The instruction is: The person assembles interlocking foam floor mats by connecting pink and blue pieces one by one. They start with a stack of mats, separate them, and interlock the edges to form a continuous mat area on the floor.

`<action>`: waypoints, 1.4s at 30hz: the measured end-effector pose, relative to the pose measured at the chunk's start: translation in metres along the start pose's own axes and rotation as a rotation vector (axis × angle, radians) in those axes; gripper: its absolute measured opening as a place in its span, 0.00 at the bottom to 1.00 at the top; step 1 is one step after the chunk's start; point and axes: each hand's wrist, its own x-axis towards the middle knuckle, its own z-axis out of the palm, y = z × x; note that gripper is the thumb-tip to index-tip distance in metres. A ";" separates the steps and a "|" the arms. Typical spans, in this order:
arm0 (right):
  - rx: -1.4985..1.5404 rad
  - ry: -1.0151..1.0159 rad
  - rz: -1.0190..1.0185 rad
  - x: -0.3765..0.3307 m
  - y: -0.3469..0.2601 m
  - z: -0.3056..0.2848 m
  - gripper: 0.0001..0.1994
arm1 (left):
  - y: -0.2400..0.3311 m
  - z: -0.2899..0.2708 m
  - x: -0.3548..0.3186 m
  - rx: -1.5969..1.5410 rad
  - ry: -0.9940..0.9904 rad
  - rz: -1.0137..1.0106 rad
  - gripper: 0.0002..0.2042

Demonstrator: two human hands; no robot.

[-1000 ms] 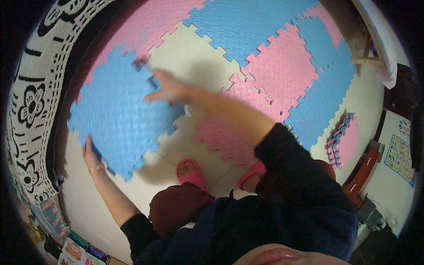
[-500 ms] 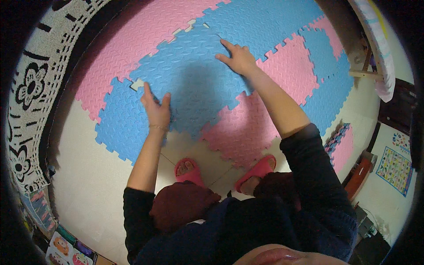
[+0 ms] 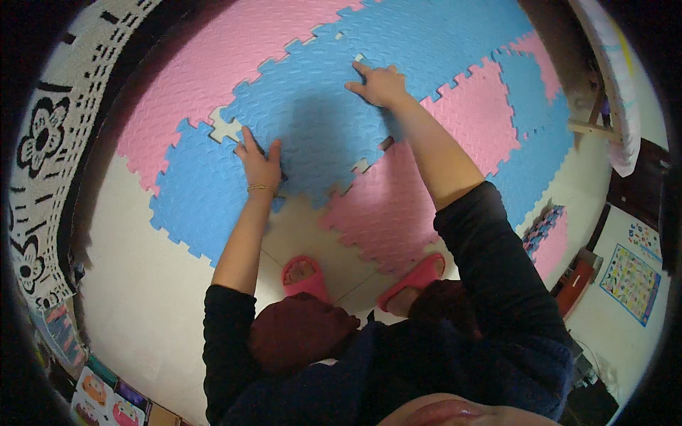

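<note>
A blue foam puzzle mat with a ridged surface lies on the floor in front of me, between pink mats and other blue mats. My left hand rests at its left edge, the thumb apart from the fingers. Beside those fingertips a cross-shaped gap shows pale floor. My right hand lies on the mat's far right part, index finger and thumb stretched apart. Small gaps show along the seam with the near pink mat, while the far pink mat meets the blue mat's far edge closely.
Another blue mat lies at the left. Stacked pink and blue mats stand on the right. A black-and-white patterned cover hangs along the left side. My feet in pink slippers are on the pale tiled floor.
The blue mat has shifted toward the far pink mat, narrowing the gaps there. Gaps have opened along the near pink mat and widened by my left fingertips. Both hands stay on the mat.
</note>
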 end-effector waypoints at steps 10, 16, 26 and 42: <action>-0.154 0.143 -0.026 0.016 -0.008 0.000 0.31 | -0.001 -0.005 0.013 0.194 -0.100 -0.025 0.40; -0.228 0.295 -0.194 0.033 -0.026 0.011 0.27 | 0.059 -0.042 0.049 0.857 -0.292 0.119 0.36; -0.136 0.026 -0.327 0.061 -0.053 -0.003 0.29 | 0.035 0.040 0.130 0.793 -0.074 0.653 0.37; 0.102 0.051 -0.156 -0.132 -0.049 0.097 0.43 | 0.103 0.105 0.244 0.650 -0.056 0.786 0.36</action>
